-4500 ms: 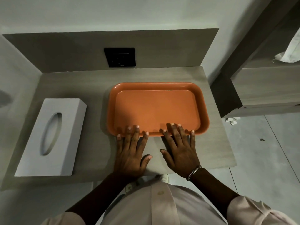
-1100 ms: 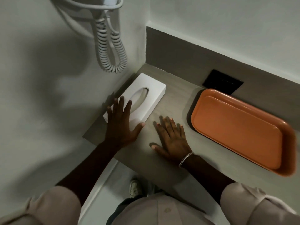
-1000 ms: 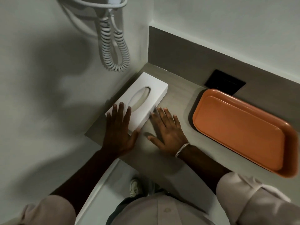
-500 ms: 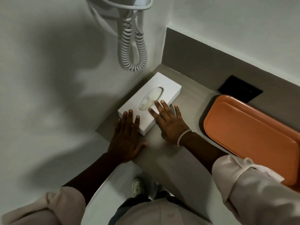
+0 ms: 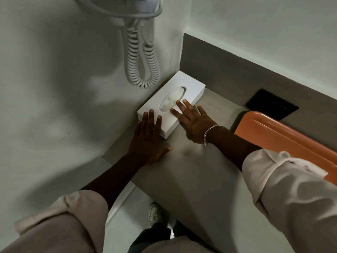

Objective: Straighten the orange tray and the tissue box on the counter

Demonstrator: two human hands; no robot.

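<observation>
Tissue box, white with an oval slot on top, lies flat in the counter's far left corner, close to the wall. The left hand rests flat at its near end, fingers extended and slightly spread over the top edge. The right hand lies flat along its right side, fingers spread, fingertips on top by the slot. The orange tray sits well apart to the right.

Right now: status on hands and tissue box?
Left hand flat on tissue box near end. Right hand flat across its side. Nothing blocking.
</observation>
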